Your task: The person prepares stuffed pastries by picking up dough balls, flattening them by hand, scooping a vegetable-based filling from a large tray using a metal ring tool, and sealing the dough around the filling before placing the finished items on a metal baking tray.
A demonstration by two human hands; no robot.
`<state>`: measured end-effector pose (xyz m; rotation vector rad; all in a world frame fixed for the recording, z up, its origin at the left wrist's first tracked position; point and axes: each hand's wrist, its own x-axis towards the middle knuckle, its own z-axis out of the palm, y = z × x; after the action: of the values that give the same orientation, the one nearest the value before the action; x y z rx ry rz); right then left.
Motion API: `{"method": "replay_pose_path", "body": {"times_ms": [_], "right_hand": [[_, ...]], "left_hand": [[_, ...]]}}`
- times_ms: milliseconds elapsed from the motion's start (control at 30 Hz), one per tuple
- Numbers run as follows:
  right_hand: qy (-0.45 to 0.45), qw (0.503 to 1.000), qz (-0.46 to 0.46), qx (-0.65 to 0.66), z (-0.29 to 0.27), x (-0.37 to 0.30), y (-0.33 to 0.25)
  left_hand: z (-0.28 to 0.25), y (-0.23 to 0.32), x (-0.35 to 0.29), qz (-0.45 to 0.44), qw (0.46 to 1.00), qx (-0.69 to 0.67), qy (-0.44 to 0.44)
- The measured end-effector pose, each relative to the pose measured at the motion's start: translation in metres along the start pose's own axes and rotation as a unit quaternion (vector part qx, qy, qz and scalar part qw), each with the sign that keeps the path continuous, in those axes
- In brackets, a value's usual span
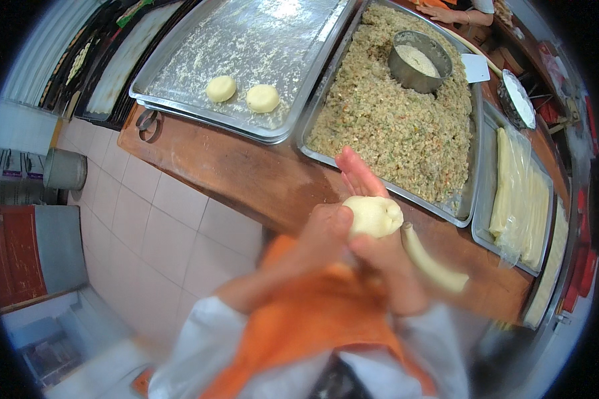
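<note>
Your hands meet in front of your chest, just above the near edge of the wooden worktop [246, 179]. Your left hand [323, 229] cups the dough ball [374, 216] from the side, and your right hand [379, 256] supports it from below, fingers [356, 174] spread up behind it. The ball looks gathered at the top, as if filling is folded inside.

A dough rope [431, 261] hangs from under your right hand, over the worktop. It is soft, so it could stretch, tear or slip loose if your hold on it eases.

The filling tray [469, 193] lies just beyond your hands, heaped with chopped mix, a metal bowl [419, 61] sunk into it. If you squeeze the ball unevenly, the seam may split and filling could spill out.

Two finished dough pieces [221, 88] [262, 98] sit side by side on the floured tray [180, 66], well apart from you. Another person's hand [439, 13] shows at the far end.
</note>
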<state>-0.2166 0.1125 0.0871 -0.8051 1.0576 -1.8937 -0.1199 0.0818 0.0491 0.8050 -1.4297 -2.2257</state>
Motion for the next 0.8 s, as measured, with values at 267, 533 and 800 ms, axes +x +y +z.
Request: {"method": "replay_pose_path", "body": {"times_ms": [267,533,800], "right_hand": [[-0.201,0.971,-0.096,-0.082,-0.046,0.012,0.02],[-0.17,0.978,-0.074,-0.1,-0.029,0.004,0.014],[-0.172,0.981,-0.027,-0.087,-0.025,0.009,0.006]], "left_hand": [[0.013,-0.003,0.008,0.27,0.946,0.118,0.137],[-0.002,0.002,0.006,0.075,0.981,0.168,0.066],[0.008,0.002,0.005,0.156,0.972,0.127,0.118]]}}
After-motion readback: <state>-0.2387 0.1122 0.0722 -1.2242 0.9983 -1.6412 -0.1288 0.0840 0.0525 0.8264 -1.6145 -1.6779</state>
